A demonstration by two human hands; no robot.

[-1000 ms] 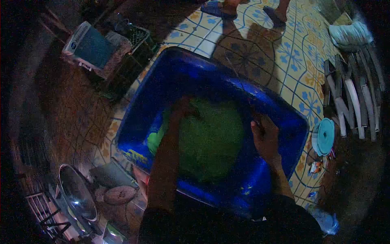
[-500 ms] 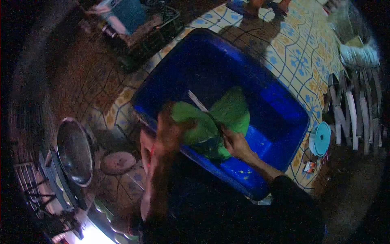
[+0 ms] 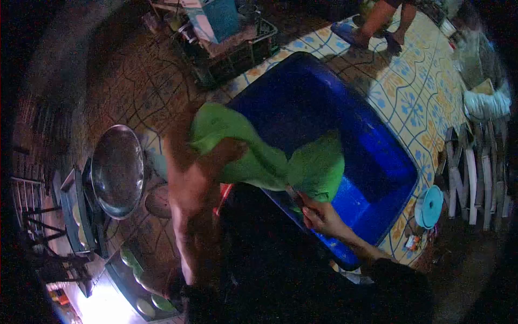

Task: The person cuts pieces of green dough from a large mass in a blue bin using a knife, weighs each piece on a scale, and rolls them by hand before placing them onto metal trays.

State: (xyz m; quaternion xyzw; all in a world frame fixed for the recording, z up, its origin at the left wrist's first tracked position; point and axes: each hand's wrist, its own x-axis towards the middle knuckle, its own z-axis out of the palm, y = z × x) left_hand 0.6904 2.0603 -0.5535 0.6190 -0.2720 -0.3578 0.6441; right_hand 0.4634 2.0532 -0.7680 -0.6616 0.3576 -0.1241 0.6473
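A large, soft green sheet-like piece [image 3: 253,164] stretches over the near left rim of the blue tub [image 3: 372,135]. My left hand [image 3: 202,162] is closed on its left part, with fingers bent over the green surface. The other end hangs as a broad mottled flap over the inside of the tub. At the lower edge of that flap, my right hand [image 3: 321,216] is closed round a slim knife-like tool [image 3: 295,196], mostly hidden by fingers and green material.
Left of me stand a metal bowl [image 3: 117,173] and trays [image 3: 116,270] with green and white oval pieces. A crate [image 3: 232,56] is behind the tub, beside a person's legs [image 3: 375,24]. At right are a turquoise round lid-like object [image 3: 429,208] and stacked strips [image 3: 477,167].
My left hand has moved left and away from my right, drawing the green piece out past the tub's rim. The tool's pale length, visible across the green before, is now mostly hidden.
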